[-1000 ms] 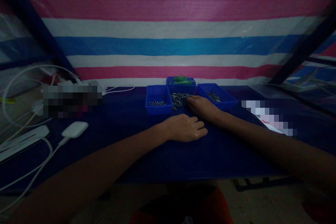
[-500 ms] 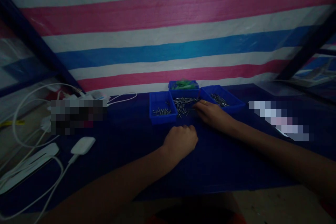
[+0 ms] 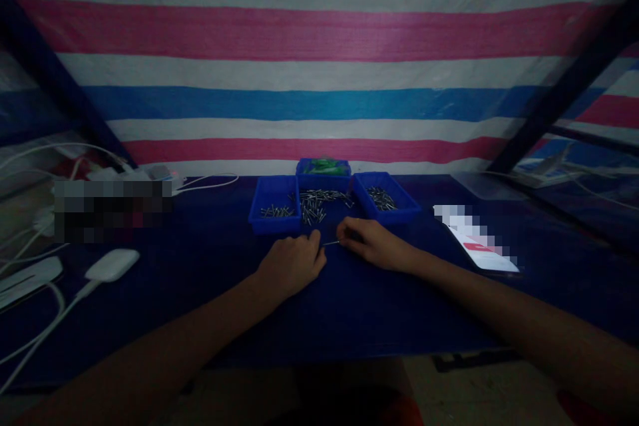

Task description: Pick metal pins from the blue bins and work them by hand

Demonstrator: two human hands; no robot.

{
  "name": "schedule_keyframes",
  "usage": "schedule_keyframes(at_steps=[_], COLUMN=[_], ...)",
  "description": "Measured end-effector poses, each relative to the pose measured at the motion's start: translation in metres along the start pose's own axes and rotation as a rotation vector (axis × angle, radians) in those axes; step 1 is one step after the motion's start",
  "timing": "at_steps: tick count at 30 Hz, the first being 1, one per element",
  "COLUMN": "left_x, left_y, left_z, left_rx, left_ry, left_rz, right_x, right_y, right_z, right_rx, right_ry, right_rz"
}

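Observation:
Over the front half of the table, my right hand [image 3: 374,243] pinches one end of a thin metal pin [image 3: 331,243]. The pin's other end meets the fingertips of my left hand [image 3: 289,265], whose thumb and finger are closed around it. Behind my hands lies a loose pile of similar metal pins [image 3: 314,205]. A left blue bin [image 3: 274,226] and a right blue bin [image 3: 397,215] flank the pile, each with several pins inside. At the back, another blue bin [image 3: 324,180] holds green material that I cannot make out.
A phone [image 3: 482,249] with a lit screen lies at the right. White cables, a white charger [image 3: 112,265] and a blurred-out cluster of items [image 3: 112,210] take up the left side. Striped sheeting [image 3: 319,33] hangs behind the blue table [image 3: 349,319].
My right hand has come back from the pile toward me with a pin. My left hand has turned its fingertips to the pin, and the two hands now face each other. The view shifted.

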State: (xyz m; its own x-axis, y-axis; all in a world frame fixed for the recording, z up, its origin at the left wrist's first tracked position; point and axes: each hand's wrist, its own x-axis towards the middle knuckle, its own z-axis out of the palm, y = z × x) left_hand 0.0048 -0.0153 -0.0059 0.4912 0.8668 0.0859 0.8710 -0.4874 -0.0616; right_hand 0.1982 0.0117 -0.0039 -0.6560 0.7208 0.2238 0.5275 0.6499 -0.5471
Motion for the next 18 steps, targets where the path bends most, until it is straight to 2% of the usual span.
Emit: schedule_keyframes(at_steps=[6, 9, 11, 15, 18], left_x=[0.001, 0.000, 0.000, -0.001, -0.001], left_y=[-0.012, -0.015, -0.016, -0.016, -0.016], left_z=[-0.007, -0.008, -0.007, -0.005, -0.005], left_rx=[-0.071, -0.100, -0.117, -0.120, -0.129], left_ry=[-0.050, -0.023, -0.010, -0.022, 0.002], left_rz=[0.187, 0.248, 0.267, 0.251, 0.235], right_x=[-0.002, -0.001, -0.002, -0.002, 0.004], right_y=[-0.001, -0.001, -0.002, -0.006, -0.009], right_z=[0.003, 0.003, 0.004, 0.007, 0.006], right_rx=[0.001, -0.064, -0.168, -0.543, -0.622], right_ry=[-0.027, -0.042, -0.051, -0.043, -0.099], right_rz=[-0.013, -0.022, -0.049, -0.110, -0.142])
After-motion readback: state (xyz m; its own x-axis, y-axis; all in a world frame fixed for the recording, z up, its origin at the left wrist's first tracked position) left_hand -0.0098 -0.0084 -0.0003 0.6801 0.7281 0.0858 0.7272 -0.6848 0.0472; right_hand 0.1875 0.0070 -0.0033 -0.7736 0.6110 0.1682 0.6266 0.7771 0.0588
